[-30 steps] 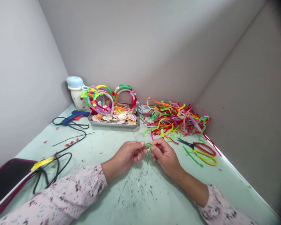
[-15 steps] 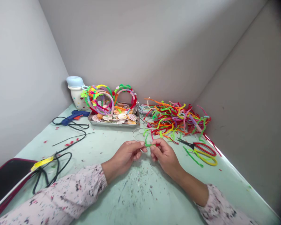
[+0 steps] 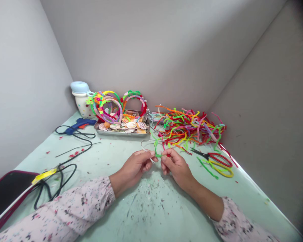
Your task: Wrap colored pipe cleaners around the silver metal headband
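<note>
Near the middle of the table, my left hand point(image 3: 137, 166) pinches a thin pale headband point(image 3: 142, 144) at its lower left side. A green pipe cleaner point(image 3: 156, 147) wraps around the band between my fingertips, its free end sticking up toward the back. Close beside it, my right hand point(image 3: 176, 168) is closed with thumb and forefinger on the green pipe cleaner where it meets the band. A bit of red shows by the right fingertips. My fingers hide part of the band.
Behind stand a metal tray point(image 3: 123, 133) of seashells with wrapped headbands point(image 3: 108, 111), and a white jar point(image 3: 82, 105). A blue glue gun point(image 3: 80, 125) with black cord lies left. A pipe cleaner heap point(image 3: 189, 127) and scissors point(image 3: 214, 159) lie right; a dark tray point(image 3: 10, 188) sits front left.
The green pipe cleaner's free end has swung and now stands more upright behind my left fingertips. Both hands have barely moved and keep their pinch.
</note>
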The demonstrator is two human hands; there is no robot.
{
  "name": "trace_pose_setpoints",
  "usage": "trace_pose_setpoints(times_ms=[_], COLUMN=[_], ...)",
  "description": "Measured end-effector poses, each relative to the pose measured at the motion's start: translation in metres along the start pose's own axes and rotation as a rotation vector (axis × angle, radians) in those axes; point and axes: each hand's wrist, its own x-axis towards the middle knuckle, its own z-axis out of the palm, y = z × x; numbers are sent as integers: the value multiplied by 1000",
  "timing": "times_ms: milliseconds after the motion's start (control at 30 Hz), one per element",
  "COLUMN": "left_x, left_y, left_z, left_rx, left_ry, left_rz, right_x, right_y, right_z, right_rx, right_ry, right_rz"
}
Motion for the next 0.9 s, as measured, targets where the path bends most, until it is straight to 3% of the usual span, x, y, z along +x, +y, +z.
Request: trace_pose_setpoints(times_ms=[400, 900], left_x=[1, -1], left_y=[1, 3], left_z=[1, 0], left_rx=[-60, -128], left_ry=[26, -36], left_rz=[-41, -62], right_x=[2, -1], right_y=[3, -1], right_z=[-3, -1], right_rx=[27, 90], right_ry=[7, -48], right_rz=[7, 45])
